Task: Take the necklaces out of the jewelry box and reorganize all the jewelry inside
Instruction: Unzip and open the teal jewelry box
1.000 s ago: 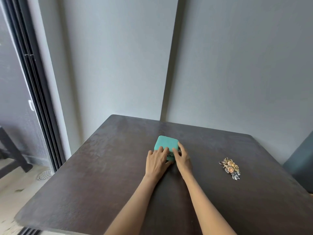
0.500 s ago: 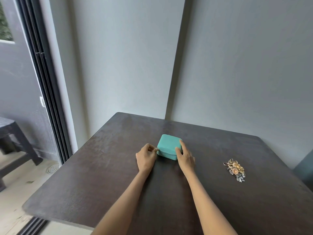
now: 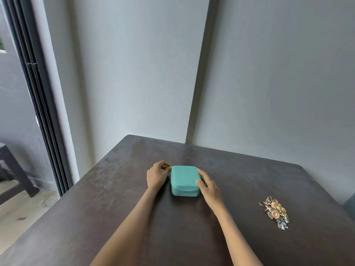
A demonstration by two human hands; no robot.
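Note:
A closed teal jewelry box (image 3: pixel 184 179) lies on the dark table (image 3: pixel 115 198), a little beyond the middle. My left hand (image 3: pixel 158 174) sits at the box's far left corner with fingers curled, pinching something small there, apparently the zipper pull. My right hand (image 3: pixel 208 186) holds the box's right end, thumb on the lid's near right corner and fingers along the right side. A pile of gold and silver jewelry (image 3: pixel 275 212) lies loose on the table to the right, apart from both hands.
The table stands in a corner of grey walls (image 3: pixel 269 83). Left of it run a dark sliding door frame (image 3: pixel 38 93) and a floor with a drain (image 3: pixel 51 200). A dark bench leg (image 3: pixel 15 169) stands at the far left.
My left hand left the lid and moved to the box's far left corner, fingers now curled. The box has turned square to me. My right hand stayed on its right end.

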